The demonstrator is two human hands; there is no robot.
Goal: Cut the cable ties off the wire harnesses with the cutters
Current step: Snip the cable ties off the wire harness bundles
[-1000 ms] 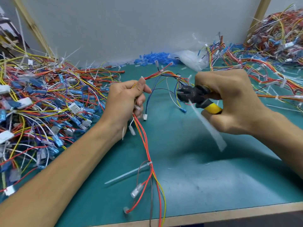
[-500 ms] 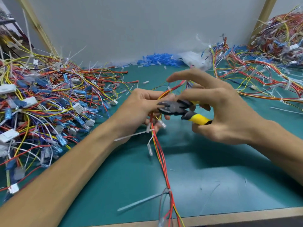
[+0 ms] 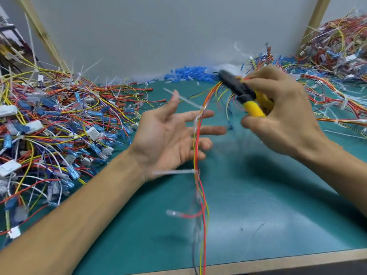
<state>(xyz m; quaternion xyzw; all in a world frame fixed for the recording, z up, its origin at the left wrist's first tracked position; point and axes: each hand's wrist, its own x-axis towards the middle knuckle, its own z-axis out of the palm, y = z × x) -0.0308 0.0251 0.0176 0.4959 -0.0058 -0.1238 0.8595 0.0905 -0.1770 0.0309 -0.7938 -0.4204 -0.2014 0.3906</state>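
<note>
Head view: my right hand grips the cutters and seems to pinch the harness, which dangles over the surface across my left hand, spread wide and holding nothing. I'd steady the wires beside the cable tie, then nip only its strap.

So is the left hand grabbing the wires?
No, the left hand is open, fingers spread; the wire harness hangs from the right hand, which also grips the cutters.

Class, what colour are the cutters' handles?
Yellow; the cutters show best in the head view.
</note>
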